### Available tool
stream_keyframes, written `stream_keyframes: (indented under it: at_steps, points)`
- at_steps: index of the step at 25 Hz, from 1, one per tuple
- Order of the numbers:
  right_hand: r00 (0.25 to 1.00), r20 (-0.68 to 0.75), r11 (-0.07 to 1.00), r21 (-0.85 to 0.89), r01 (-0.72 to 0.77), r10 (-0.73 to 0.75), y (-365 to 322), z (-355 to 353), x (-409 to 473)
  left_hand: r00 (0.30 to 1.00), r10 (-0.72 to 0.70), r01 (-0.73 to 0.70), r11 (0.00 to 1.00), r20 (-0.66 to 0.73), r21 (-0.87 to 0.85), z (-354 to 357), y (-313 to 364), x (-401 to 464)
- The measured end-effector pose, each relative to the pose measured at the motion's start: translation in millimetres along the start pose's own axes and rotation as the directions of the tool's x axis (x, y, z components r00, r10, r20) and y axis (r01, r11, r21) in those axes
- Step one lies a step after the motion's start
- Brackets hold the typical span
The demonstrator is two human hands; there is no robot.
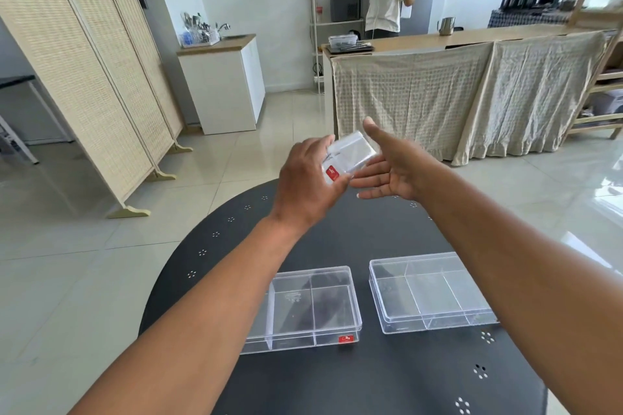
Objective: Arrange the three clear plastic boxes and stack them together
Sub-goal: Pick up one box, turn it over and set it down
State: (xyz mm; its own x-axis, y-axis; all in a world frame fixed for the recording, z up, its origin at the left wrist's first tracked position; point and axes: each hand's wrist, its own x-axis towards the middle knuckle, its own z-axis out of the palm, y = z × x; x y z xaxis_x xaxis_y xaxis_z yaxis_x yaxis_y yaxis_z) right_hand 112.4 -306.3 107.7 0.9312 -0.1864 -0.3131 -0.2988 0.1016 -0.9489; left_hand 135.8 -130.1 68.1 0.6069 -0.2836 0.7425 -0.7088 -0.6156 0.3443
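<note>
Head view: left hand (308,184) grips clear rectangular box (350,153) above perforated black table (371,381)

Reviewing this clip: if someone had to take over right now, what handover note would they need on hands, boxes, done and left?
Left hand: gripping the third clear box, red sticker facing the camera, held up above the far side of the black table.
Right hand: open, palm beside the held box, holding nothing.
Left box and right box: flat on the table, side by side with a gap between them, lids on.
Done: one box lifted; nothing stacked yet.
Left: line up the boxes and stack all three.
</note>
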Motion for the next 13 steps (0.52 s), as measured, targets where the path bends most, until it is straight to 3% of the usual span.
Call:
stream_keyframes:
  at_steps: [4, 6, 8, 10, 11, 13]
  points:
    - [0.997, -0.065, 0.997, -0.059, -0.053, 0.049, 19.7, 2.6, 10.6, 0.977, 0.193, -0.196, 0.980, 0.087, 0.025, 16.7, 2.6, -21.6]
    - [0.991, -0.131, 0.999, -0.037, -0.033, 0.028, 31.8, -0.7, 21.1, 0.964, 0.215, -0.215, 0.977, 0.156, -0.020, 22.3, 3.2, -26.0]
    - [0.989, -0.149, 1.000, -0.024, -0.018, 0.015, 39.3, -8.7, 26.4, 0.972, 0.115, -0.097, 0.990, 0.205, -0.098, 21.1, -1.5, -28.5]
    - [0.991, -0.134, 1.000, -0.024, -0.008, 0.005, 43.2, -19.2, 28.6, 0.981, -0.083, 0.113, 0.979, 0.174, -0.169, 19.1, -19.8, -29.3]
    - [0.993, -0.118, 1.000, -0.021, 0.002, -0.005, 44.6, -25.2, 29.7, 0.962, -0.216, 0.244, 0.954, 0.166, -0.175, 17.4, -33.4, -29.0]
    - [0.996, -0.087, 1.000, -0.002, 0.029, -0.030, 46.6, -36.1, 31.8, 0.839, -0.503, 0.534, 0.835, 0.208, -0.137, 13.4, -62.3, -28.5]
